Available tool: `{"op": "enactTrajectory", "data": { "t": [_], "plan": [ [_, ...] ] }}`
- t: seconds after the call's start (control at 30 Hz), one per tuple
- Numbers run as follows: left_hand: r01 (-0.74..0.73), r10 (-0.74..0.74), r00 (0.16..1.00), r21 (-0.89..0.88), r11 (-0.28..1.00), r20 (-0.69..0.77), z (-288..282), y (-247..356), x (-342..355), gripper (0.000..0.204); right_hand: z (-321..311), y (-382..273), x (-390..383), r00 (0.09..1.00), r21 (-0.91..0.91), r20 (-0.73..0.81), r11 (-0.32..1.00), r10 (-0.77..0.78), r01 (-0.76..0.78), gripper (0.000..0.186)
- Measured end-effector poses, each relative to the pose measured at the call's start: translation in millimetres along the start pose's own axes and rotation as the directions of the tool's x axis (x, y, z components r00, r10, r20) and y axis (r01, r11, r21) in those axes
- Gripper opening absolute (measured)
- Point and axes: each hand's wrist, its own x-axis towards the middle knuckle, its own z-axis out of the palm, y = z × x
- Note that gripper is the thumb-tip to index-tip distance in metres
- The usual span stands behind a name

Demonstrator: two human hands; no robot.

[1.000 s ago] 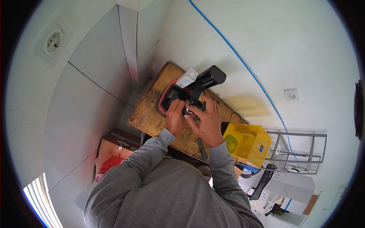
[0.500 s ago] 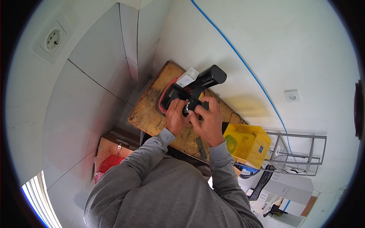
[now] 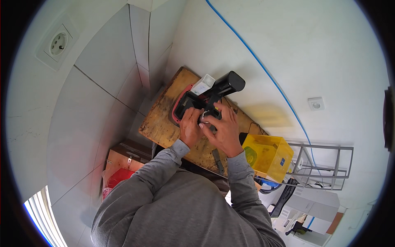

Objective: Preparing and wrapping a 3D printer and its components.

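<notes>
Both hands meet over a wooden table, at a small round part with a bright, metallic-looking edge (image 3: 202, 117), too small to name. My left hand (image 3: 190, 131) curls its fingers onto this part from the left. My right hand (image 3: 225, 131) closes on it from the right, thumb and forefinger pinching close to the left fingertips. Just beyond the hands stands a black device with a thick rounded black head (image 3: 231, 83) leaning to the right. A black tray-like piece with a red rim (image 3: 177, 108) lies beside the left fingers. My fingers hide much of the round part.
The worn wooden table (image 3: 158, 123) stands in a wall corner. A white box (image 3: 203, 85) sits behind the tray-like piece. A dark-handled flat tool (image 3: 218, 161) lies near the table's front edge. On the right are a yellow bin (image 3: 269, 158) and a grey metal frame (image 3: 321, 166).
My right hand has shifted slightly left, and its thumb and fingers have moved closer to the left fingertips around the round part. My left hand stays nearly still.
</notes>
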Motion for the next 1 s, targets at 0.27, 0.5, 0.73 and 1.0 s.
{"op": "enactTrajectory", "data": {
  "t": [0.27,0.5,0.73,1.0],
  "plan": [
    [-0.001,0.002,1.0,-0.009,1.0,0.001,0,0,2,0.052,0,-4,4,1.0,0.046,-0.006,0.999,0.02,-0.02,0.022],
    [0.011,-0.011,1.0,-0.026,1.0,0.005,1,0,2,0.049,0,-7,3,0.992,0.109,-0.087,0.991,0.092,-0.083,0.022],
    [-0.001,0.001,1.0,-0.037,0.999,-0.02,2,-1,6,0.049,-3,-7,4,0.995,0.113,-0.024,0.989,0.101,-0.098,0.019],
    [-0.013,0.011,0.999,-0.058,0.998,-0.03,7,-3,12,0.046,4,9,-6,0.997,0.096,0.0,0.992,0.082,-0.082,0.02]
  ]
}}
